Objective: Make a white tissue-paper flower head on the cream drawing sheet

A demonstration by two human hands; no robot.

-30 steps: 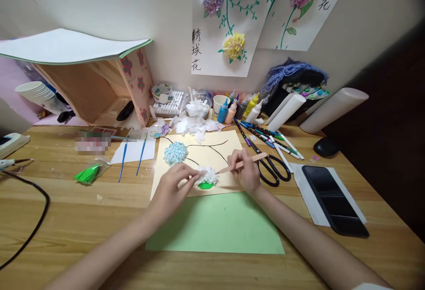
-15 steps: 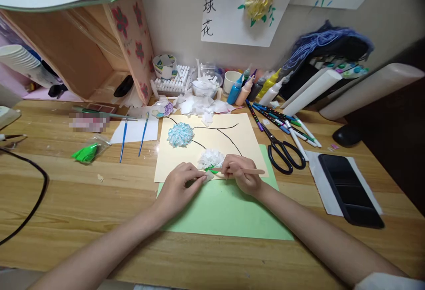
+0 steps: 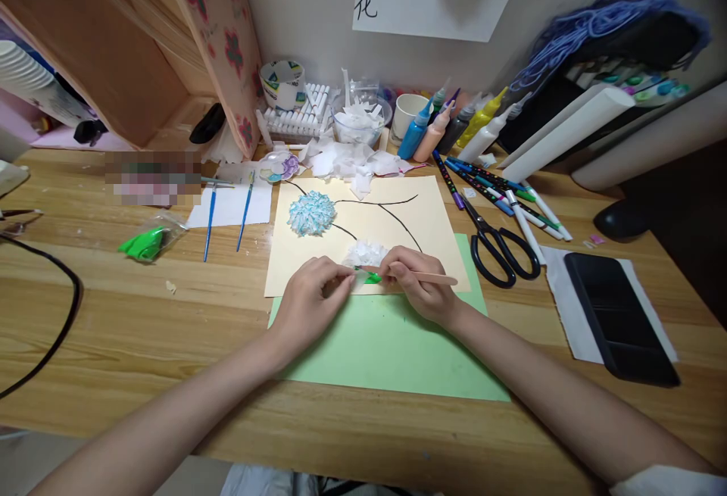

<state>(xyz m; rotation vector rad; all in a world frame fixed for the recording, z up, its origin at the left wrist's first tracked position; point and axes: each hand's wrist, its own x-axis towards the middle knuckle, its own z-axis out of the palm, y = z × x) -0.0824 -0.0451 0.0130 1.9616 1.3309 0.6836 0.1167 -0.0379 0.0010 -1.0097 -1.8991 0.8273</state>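
Observation:
My right hand grips a slim pinkish-brown stick, its tip pointing left toward my left fingertips. The thumb and forefinger of my left hand are pinched on a small whitish scrap of paper. Bright green clay-like material shows between the two hands, just below a white ruffled flower partly covered by my right fingers. This flower sits on a cream sheet with drawn black branches and a blue-and-white ruffled flower. Beneath it lies a green sheet.
Black-handled scissors, markers and a phone lie at right. Paint bottles and a bowl of paper scraps stand behind. At left are two blue brushes and a bag of green clay.
The view has tilted down, so the desk things sit higher in the picture. Both hands stay close together near the white flower; the stick's tip now lies closer to my left fingertips.

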